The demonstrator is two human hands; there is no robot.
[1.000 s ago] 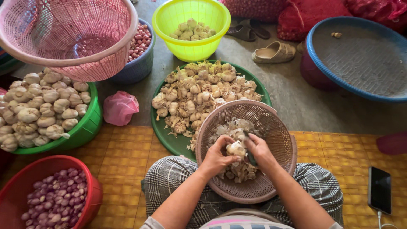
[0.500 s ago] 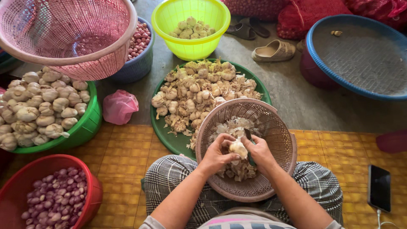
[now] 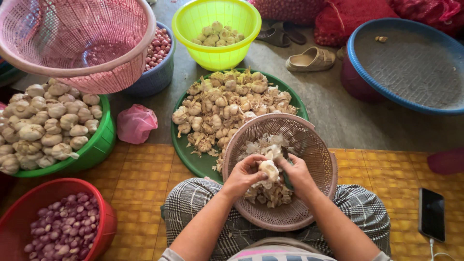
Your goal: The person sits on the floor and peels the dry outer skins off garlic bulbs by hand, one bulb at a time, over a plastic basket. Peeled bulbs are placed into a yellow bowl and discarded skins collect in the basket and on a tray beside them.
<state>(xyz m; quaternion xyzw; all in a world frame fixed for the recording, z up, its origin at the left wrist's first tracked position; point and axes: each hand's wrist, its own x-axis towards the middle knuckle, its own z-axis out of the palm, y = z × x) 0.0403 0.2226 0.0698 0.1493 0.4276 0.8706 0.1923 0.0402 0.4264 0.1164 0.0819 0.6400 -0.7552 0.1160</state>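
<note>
White garlic bulb [image 3: 268, 170] pinched between both hands' grip.

Both bare forearms rise from the bottom edge of the frame and converge just right of centre. The left hand [image 3: 244, 175] is curled, knuckles upward, fingers bent inward. The right hand [image 3: 296, 173] faces it, fingers likewise flexed; its thumb seems tucked behind, though the view is unclear.
</note>
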